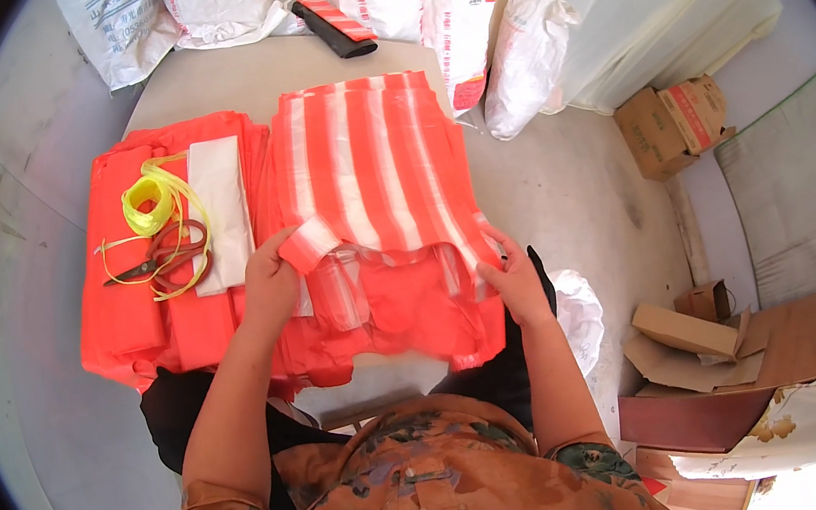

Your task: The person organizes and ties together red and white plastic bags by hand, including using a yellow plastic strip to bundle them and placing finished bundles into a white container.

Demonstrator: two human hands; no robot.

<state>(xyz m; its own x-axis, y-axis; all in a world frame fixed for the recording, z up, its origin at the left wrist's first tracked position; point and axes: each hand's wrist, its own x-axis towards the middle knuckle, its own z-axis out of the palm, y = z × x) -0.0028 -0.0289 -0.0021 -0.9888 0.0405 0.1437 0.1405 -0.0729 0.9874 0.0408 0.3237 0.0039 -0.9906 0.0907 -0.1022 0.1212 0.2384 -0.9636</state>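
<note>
A red-and-white striped plastic bag [367, 159] lies flat on top of a pile of red plastic bags [396, 327] in front of me. My left hand [273, 275] pinches the bag's near left corner, a handle strip that is folded up. At the near right corner my right hand [516, 278] grips the other handle strip between thumb and fingers. Left of the bag, a stack of folded red bags [123, 318] carries a roll of yellow plastic twine [149, 204], scissors [177, 256] with reddish-brown handles and a folded white sheet [222, 216].
The pile rests on a beige table [207, 81]. White printed sacks [384, 1] stand along its far side, near a black-and-red rolled bundle [337, 29]. Cardboard boxes [671, 129] sit on the floor at right. Opened cardboard [681, 350] lies nearer, beside a white bag [580, 321].
</note>
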